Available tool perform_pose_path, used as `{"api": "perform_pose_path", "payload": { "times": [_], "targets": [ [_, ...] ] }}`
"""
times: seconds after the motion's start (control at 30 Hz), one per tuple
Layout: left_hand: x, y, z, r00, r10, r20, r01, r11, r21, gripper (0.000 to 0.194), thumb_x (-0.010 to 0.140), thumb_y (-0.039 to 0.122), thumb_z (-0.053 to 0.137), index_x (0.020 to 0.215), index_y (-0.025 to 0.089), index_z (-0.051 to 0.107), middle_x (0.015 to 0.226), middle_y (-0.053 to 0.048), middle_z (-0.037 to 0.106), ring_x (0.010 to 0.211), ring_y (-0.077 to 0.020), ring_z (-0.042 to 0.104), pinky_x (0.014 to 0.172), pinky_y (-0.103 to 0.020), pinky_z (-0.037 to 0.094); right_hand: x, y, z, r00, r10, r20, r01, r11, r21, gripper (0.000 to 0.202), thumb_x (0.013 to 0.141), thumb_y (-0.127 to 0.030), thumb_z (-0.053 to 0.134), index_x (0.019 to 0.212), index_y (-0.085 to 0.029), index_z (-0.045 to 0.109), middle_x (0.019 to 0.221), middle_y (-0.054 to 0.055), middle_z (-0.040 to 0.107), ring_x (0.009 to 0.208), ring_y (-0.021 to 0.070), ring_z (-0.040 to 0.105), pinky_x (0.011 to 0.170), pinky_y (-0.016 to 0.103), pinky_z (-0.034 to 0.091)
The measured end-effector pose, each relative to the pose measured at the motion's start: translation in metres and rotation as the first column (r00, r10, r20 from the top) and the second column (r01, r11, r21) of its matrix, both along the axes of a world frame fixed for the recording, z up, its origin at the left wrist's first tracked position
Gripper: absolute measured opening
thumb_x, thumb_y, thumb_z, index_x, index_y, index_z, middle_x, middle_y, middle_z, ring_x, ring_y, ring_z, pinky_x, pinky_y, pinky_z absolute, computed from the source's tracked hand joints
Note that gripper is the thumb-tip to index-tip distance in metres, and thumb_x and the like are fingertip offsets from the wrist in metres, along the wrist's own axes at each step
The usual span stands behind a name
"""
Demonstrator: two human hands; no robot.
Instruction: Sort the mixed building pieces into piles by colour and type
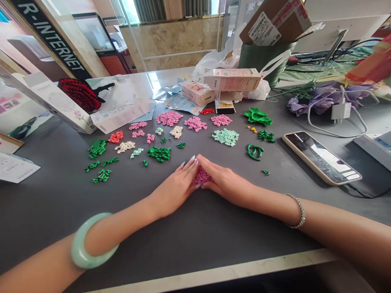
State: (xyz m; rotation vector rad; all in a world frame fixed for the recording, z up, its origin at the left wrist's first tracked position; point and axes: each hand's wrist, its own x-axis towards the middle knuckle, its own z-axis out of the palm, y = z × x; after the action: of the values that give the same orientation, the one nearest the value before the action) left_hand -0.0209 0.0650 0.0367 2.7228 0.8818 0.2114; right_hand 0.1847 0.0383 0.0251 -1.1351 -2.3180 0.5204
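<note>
A pile of small dark-pink building bricks [202,176] lies on the grey table, partly hidden between my hands. My left hand [177,189] rests along the left side of the pile, its fingers stretched out straight. From the right side my right hand [227,183] borders the same pile, fingers also extended. The fingertips of both hands meet at the far end, and the thumbs are close together at the near end. Beyond them are sorted heaps: green bricks [159,154], mint bricks [226,137], pink bricks [169,118] and cream bricks [124,147].
A phone [322,156] with a cable lies at right, near a white charger [341,110] and purple flowers [324,97]. Small boxes [232,78] and packets stand at the back. A white carton [58,101] is at left. The table's pale front edge [214,272] runs below my arms.
</note>
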Motion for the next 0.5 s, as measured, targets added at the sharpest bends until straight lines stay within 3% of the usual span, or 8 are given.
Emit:
{"api": "perform_pose_path", "payload": {
  "times": [0.27, 0.5],
  "targets": [
    [0.006, -0.003, 0.001, 0.997, 0.027, 0.078, -0.023, 0.998, -0.052, 0.048, 0.100, 0.024, 0.027, 0.145, 0.007, 0.024, 0.152, -0.016, 0.029, 0.143, -0.0203, 0.019, 0.117, -0.043, 0.026, -0.001, -0.001, -0.003, 0.999, -0.033, -0.036, 0.035, 0.999, 0.040, 0.065, 0.086, -0.016, 0.050, 0.147, -0.011, 0.028, 0.148, 0.018, 0.037, 0.129, 0.0298, 0.046, 0.102, 0.046, 0.046],
    [0.006, 0.000, -0.010, 0.981, 0.049, 0.187, -0.039, 0.998, -0.056, 0.048, 0.100, 0.028, 0.026, 0.144, 0.009, 0.028, 0.151, -0.016, 0.032, 0.142, -0.0199, 0.023, 0.117, -0.043, 0.026, -0.001, 0.000, -0.004, 0.995, -0.054, -0.086, 0.060, 0.996, 0.068, 0.063, 0.086, -0.017, 0.052, 0.145, -0.013, 0.033, 0.146, 0.015, 0.041, 0.129, 0.0273, 0.047, 0.103, 0.044, 0.046]
  ]
}}
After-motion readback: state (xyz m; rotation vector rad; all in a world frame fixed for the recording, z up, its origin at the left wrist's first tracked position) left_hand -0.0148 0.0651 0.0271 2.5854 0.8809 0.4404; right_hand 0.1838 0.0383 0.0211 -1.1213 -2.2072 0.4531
